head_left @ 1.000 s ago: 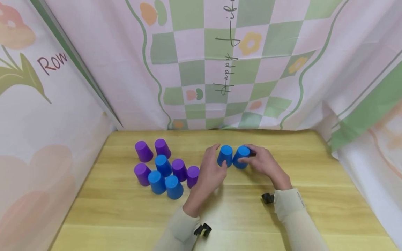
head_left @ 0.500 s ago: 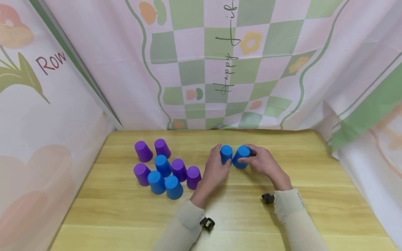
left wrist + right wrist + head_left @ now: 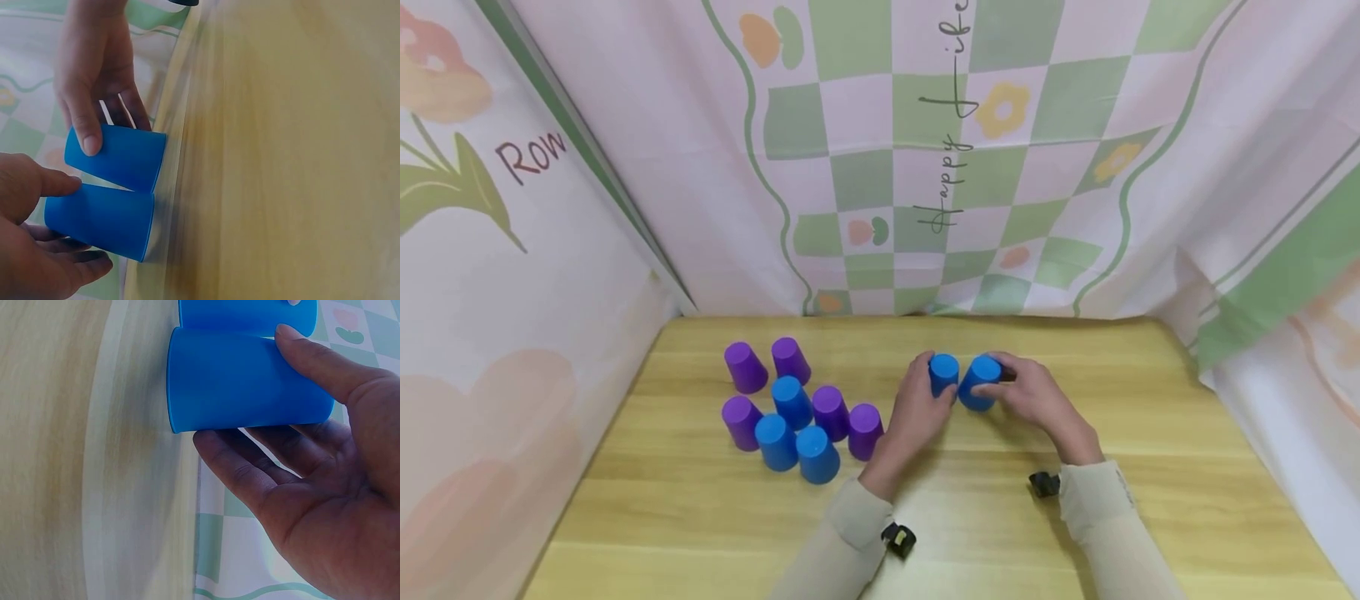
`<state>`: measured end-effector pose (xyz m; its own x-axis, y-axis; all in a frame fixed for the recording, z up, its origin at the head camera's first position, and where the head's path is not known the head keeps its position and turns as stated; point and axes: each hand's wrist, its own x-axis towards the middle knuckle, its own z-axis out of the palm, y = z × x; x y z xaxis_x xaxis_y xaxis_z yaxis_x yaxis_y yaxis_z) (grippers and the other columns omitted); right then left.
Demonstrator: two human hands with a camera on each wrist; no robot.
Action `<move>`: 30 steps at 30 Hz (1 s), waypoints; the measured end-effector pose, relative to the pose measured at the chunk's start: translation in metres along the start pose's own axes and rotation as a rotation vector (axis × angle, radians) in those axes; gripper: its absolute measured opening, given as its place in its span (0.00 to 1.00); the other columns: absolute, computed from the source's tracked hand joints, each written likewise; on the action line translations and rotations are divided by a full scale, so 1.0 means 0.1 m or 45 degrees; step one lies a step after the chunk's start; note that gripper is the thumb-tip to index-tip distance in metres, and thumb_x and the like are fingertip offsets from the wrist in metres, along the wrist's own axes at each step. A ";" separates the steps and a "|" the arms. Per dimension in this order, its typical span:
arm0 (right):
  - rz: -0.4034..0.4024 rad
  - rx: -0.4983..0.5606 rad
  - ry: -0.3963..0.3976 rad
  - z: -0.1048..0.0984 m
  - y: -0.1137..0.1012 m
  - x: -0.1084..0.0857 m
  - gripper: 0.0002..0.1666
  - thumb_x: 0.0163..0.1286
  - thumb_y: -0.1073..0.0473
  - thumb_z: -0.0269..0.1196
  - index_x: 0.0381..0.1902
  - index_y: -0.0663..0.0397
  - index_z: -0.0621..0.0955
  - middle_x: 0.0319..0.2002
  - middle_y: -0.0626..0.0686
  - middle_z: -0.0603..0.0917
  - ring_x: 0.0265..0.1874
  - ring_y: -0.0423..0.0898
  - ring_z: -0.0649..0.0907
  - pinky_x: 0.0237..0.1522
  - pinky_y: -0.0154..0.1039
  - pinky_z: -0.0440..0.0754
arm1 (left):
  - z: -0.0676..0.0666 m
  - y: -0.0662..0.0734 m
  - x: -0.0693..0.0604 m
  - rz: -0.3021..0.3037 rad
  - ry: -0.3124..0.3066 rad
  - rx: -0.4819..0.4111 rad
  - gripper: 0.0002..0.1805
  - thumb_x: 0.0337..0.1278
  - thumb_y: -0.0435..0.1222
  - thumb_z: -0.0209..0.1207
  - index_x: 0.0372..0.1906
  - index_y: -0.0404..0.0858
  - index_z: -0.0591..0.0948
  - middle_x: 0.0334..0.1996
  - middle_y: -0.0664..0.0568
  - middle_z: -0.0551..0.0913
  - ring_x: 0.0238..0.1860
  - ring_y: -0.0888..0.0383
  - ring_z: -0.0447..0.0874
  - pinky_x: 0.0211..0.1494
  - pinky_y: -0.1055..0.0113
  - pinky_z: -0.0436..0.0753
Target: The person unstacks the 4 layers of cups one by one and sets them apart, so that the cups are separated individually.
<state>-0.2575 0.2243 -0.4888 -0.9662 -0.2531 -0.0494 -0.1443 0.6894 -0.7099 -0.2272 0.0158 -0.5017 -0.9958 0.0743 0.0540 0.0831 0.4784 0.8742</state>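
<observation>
Two blue cups stand upside down side by side, their rims touching in the wrist views. My left hand (image 3: 922, 408) holds the left blue cup (image 3: 103, 220), its thumb on the near side and its fingers round the far side. The right blue cup (image 3: 244, 381) sits between the thumb and fingers of my right hand (image 3: 1037, 398). In the head view, the left hand covers part of the left cup.
Left of my hands stand several upturned purple cups (image 3: 746, 367) and three upturned blue cups (image 3: 817, 455); one purple cup (image 3: 866, 432) is close to my left wrist. The wooden table (image 3: 700, 517) meets a patterned cloth (image 3: 917, 175) at its far edge.
My left hand has shifted slightly right and its fingers and thumb have come round the left blue cup. The right hand keeps its hold on the other cup.
</observation>
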 end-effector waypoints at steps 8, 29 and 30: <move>-0.024 -0.011 0.017 0.01 -0.01 0.00 0.34 0.71 0.48 0.72 0.69 0.58 0.79 0.62 0.66 0.84 0.61 0.65 0.83 0.62 0.63 0.83 | -0.01 0.01 0.00 0.010 0.001 -0.006 0.31 0.76 0.36 0.61 0.76 0.36 0.66 0.70 0.41 0.76 0.73 0.46 0.75 0.76 0.51 0.75; -0.001 -0.013 -0.001 -0.01 -0.02 0.00 0.36 0.71 0.46 0.72 0.70 0.58 0.78 0.64 0.65 0.83 0.62 0.65 0.82 0.64 0.64 0.81 | -0.10 0.03 -0.08 0.004 0.048 0.014 0.30 0.74 0.36 0.62 0.75 0.35 0.67 0.70 0.41 0.75 0.72 0.44 0.74 0.75 0.47 0.76; -0.002 -0.014 -0.002 -0.01 -0.02 0.00 0.36 0.71 0.46 0.72 0.70 0.58 0.78 0.64 0.65 0.83 0.62 0.65 0.82 0.64 0.64 0.81 | -0.11 0.03 -0.09 0.001 0.048 0.010 0.30 0.74 0.36 0.62 0.75 0.35 0.67 0.70 0.41 0.75 0.73 0.44 0.74 0.75 0.47 0.76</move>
<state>-0.2570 0.2236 -0.4867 -0.9657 -0.2550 -0.0496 -0.1478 0.6962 -0.7024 -0.2187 0.0074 -0.4944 -0.9964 0.0417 0.0732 0.0842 0.4851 0.8704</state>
